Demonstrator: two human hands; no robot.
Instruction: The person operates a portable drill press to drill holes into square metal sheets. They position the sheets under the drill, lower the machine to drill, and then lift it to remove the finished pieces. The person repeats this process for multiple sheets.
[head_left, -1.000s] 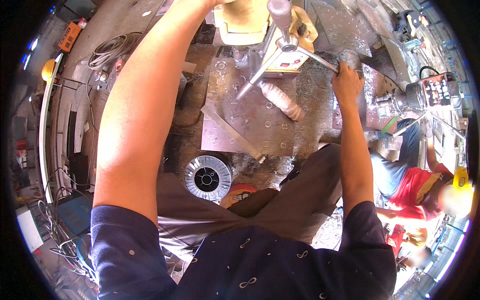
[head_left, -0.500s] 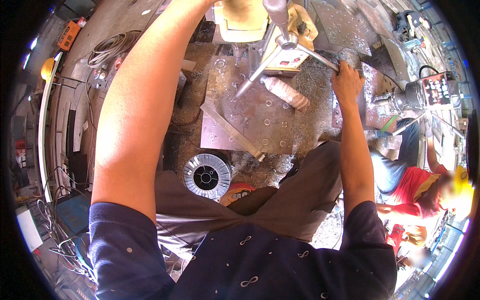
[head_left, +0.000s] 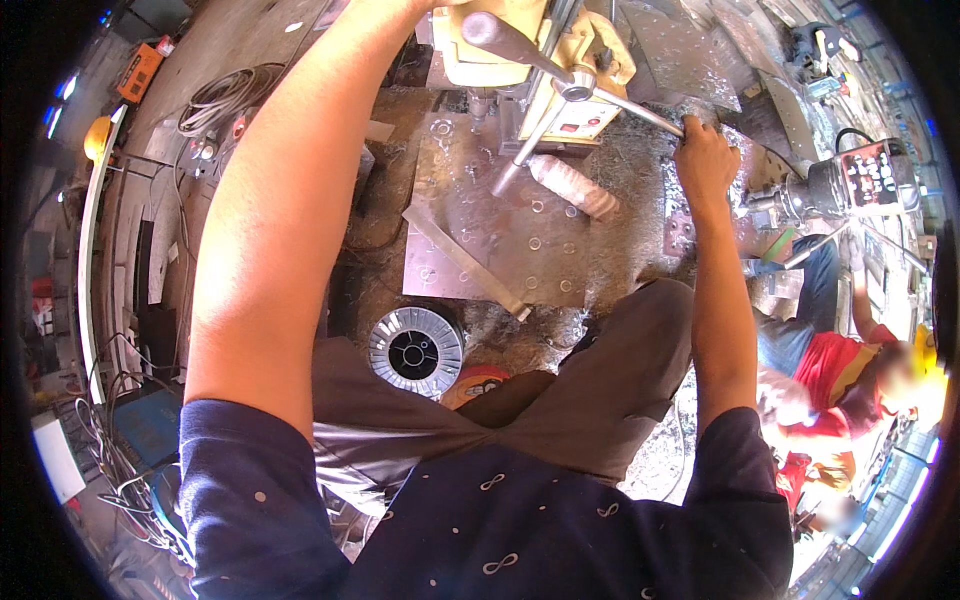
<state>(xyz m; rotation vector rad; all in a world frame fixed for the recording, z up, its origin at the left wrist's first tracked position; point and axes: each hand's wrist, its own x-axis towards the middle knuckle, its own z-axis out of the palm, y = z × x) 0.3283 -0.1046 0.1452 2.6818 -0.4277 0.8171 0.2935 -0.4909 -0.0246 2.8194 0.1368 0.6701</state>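
A yellow magnetic drill [head_left: 485,62] stands at the far side of a steel plate [head_left: 480,235] that has several ring-shaped marks or holes. My right hand [head_left: 706,160] is closed around the end of one spoke of its feed handle [head_left: 630,107]. A second spoke points down over the plate, and a third, with a dark grip, rises to the left. My left arm stretches up to the drill's left side; my left hand [head_left: 428,5] is mostly cut off by the upper edge, its fingers hidden. A flat metal bar [head_left: 465,260] lies slantwise on the plate.
A crumpled plastic bottle [head_left: 575,187] lies beside the drill's base. A wire spool [head_left: 385,345] stands near my knees. At right is another drill [head_left: 860,185], with a person in red [head_left: 835,370] beside it. Coiled cable [head_left: 215,100] lies at left; metal shavings litter the floor.
The feed handle has turned: its dark-gripped spoke swung left and the lower spoke shifted slightly right. My right hand moved a little right and down with its spoke. My left arm barely moved.
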